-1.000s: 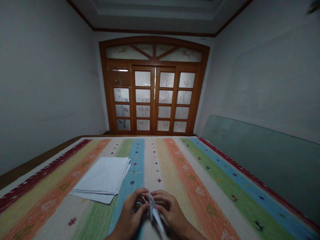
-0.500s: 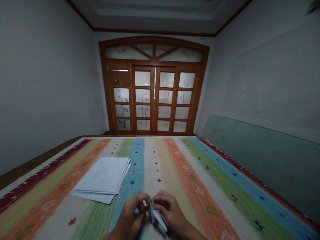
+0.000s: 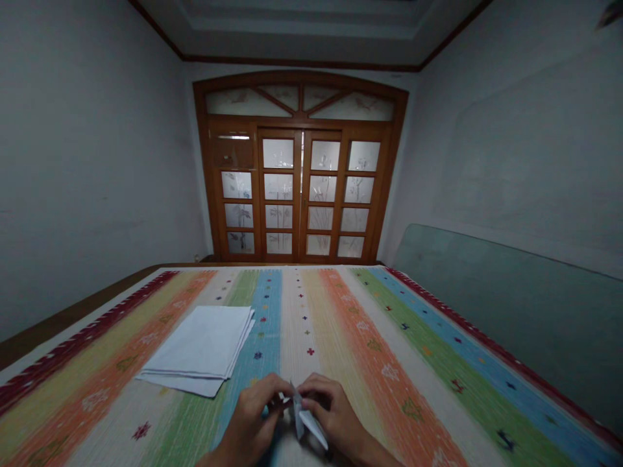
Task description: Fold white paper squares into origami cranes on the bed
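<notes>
Between my two hands, low in the middle of the head view, is a small piece of folded white paper (image 3: 313, 427). It stands up in narrow, pointed flaps. My left hand (image 3: 259, 410) pinches its left side with thumb and fingers. From the other side, my right hand (image 3: 331, 405) grips it, fingers curled and thumb pressed on the paper. Some of the fingertips and the upper part of the folds are hidden. A stack of white paper sheets (image 3: 202, 342) lies to the left, beyond my left hand and apart from it.
A striped, multicoloured cloth (image 3: 350, 350) covers the table. Along its right side rises a pale green panel (image 3: 487, 285). Wooden doors with glass panes (image 3: 302, 194) stand past the far edge, with plain walls on both sides.
Both hands stay almost in place, still holding the folded paper. Its flaps have shifted slightly, the lower tip a little to the right. The stack of sheets has not moved.
</notes>
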`<act>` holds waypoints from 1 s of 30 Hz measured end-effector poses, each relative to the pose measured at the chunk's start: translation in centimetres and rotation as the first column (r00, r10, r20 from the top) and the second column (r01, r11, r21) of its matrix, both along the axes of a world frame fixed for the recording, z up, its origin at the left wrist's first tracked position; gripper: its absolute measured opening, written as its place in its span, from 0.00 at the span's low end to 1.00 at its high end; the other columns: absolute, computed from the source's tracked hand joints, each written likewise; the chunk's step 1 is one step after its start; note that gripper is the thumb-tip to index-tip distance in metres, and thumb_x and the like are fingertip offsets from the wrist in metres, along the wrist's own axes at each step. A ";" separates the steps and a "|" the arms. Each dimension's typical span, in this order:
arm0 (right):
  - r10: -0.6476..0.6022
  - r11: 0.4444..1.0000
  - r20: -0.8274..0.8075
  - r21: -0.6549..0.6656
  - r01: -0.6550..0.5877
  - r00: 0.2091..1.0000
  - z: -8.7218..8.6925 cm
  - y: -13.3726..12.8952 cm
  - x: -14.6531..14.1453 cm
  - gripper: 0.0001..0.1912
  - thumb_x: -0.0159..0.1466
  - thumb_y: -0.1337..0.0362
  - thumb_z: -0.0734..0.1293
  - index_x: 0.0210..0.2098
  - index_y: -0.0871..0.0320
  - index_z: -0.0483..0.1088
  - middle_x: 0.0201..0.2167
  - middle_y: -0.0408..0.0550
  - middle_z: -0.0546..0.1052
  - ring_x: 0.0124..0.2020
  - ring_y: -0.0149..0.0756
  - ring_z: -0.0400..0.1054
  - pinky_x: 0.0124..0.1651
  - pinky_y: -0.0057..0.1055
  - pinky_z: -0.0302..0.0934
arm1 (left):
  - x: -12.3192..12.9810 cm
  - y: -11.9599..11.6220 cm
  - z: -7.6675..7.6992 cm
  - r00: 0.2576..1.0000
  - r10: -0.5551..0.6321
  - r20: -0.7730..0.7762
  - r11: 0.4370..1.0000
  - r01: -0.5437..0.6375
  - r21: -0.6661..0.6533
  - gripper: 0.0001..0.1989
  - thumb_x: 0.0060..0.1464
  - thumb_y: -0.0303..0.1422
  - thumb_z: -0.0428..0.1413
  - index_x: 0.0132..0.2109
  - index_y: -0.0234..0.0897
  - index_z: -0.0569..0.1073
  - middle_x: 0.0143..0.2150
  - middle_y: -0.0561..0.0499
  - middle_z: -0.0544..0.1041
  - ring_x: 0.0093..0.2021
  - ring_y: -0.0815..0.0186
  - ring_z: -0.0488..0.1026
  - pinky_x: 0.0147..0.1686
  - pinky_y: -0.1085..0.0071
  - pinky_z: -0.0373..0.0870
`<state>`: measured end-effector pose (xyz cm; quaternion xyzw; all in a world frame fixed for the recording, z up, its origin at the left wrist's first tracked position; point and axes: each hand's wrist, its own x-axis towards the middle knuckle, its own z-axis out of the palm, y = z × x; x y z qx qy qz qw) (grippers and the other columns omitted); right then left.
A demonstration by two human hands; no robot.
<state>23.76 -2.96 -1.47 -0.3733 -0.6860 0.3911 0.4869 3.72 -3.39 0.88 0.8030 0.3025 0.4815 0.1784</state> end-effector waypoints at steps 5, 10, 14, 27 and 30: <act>0.013 1.000 -0.011 0.012 -0.013 1.000 0.0 0.0 0.0 0.17 0.63 0.50 0.71 0.37 0.56 0.83 0.31 0.51 0.79 0.35 0.42 0.73 0.39 0.34 0.62 | 0.0 0.0 -0.1 1.000 -0.021 0.014 0.999 0.021 0.029 0.17 0.48 0.15 0.50 0.39 0.40 0.75 0.31 0.52 0.78 0.31 0.66 0.76 0.31 0.76 0.69; 0.004 1.000 0.007 0.009 -0.004 1.000 0.0 0.0 0.0 0.16 0.63 0.51 0.70 0.36 0.56 0.83 0.31 0.50 0.78 0.34 0.40 0.73 0.38 0.33 0.62 | 0.1 0.0 0.2 1.000 -0.018 0.018 0.993 0.016 0.120 0.13 0.53 0.17 0.51 0.37 0.39 0.74 0.31 0.51 0.77 0.31 0.65 0.76 0.31 0.76 0.70; 0.003 1.000 0.009 -0.005 -0.003 1.000 0.2 -0.1 0.0 0.15 0.64 0.53 0.70 0.36 0.57 0.82 0.31 0.50 0.78 0.34 0.40 0.72 0.37 0.33 0.62 | 0.1 -0.2 0.6 1.000 0.008 0.003 0.986 -0.009 0.165 0.11 0.57 0.19 0.52 0.37 0.38 0.75 0.30 0.50 0.78 0.31 0.65 0.78 0.31 0.75 0.71; -0.006 0.999 -0.047 -0.043 0.004 0.999 0.1 -0.1 -0.2 0.10 0.62 0.58 0.70 0.35 0.57 0.81 0.32 0.50 0.78 0.36 0.40 0.73 0.39 0.32 0.64 | -0.2 -0.8 0.7 0.998 0.055 -0.041 0.974 -0.045 0.222 0.13 0.58 0.22 0.57 0.48 0.39 0.77 0.37 0.48 0.84 0.31 0.64 0.81 0.33 0.73 0.76; -0.005 0.999 -0.072 -0.052 0.001 0.997 0.1 -0.2 -0.3 0.09 0.62 0.59 0.71 0.35 0.58 0.81 0.32 0.49 0.78 0.35 0.39 0.73 0.38 0.32 0.65 | -0.1 -0.8 0.7 0.997 0.071 -0.024 0.971 -0.063 0.232 0.12 0.58 0.24 0.59 0.49 0.40 0.78 0.37 0.48 0.85 0.31 0.64 0.81 0.33 0.73 0.77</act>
